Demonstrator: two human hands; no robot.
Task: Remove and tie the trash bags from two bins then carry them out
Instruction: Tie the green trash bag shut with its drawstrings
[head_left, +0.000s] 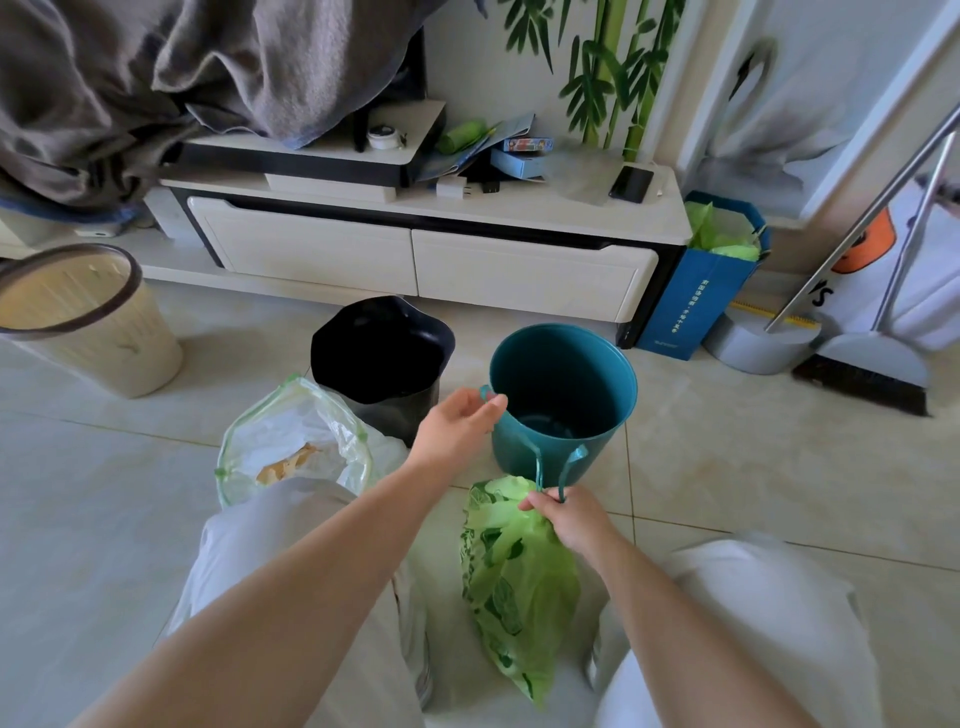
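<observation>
A green printed trash bag (519, 577) lies on the floor between my knees, its mouth gathered shut. My right hand (569, 517) pinches the gathered neck and the teal drawstring there. My left hand (460, 426) holds the other end of the teal drawstring (537, 462), stretched up beside the rim of the empty teal bin (566, 400). A black bin (382, 358) stands left of the teal one. A clear trash bag (296, 441) with a green drawstring sits open on the floor by my left knee, with paper and scraps inside.
A beige bin (88, 317) stands at the far left. A white TV stand (426, 260) runs behind the bins. A blue paper bag (701, 291) with green bags leans at its right end. A broom and dustpan (862, 364) stand at the right.
</observation>
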